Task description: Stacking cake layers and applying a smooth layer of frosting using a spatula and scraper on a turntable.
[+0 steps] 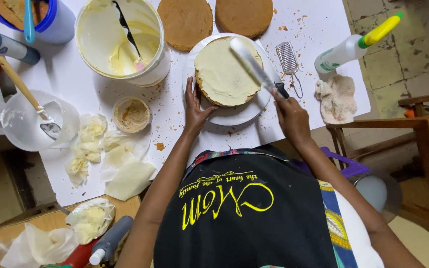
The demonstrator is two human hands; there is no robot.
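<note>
Head view, looking down: left hand (193, 106) is pressing open fingers against a white plate (234, 115) mid-worktop, steadying it, while right hand (290, 116), fingers wrapped around a palette knife (257, 68), is spreading cream across the cake layer (226, 72).

Blue tub (50, 20) & grey bottle (3, 44) cut off by edge; knife handle (280, 89) hidden in fingers.

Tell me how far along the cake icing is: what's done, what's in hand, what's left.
Done: one cake layer sits on the white plate, its top mostly covered in cream. In hand: the right hand lays a spatula across the cream, while the left hand rests at the plate's edge. Left: the layer's side looks bare, and two plain layers lie uniced beside the frosting bucket.
</note>
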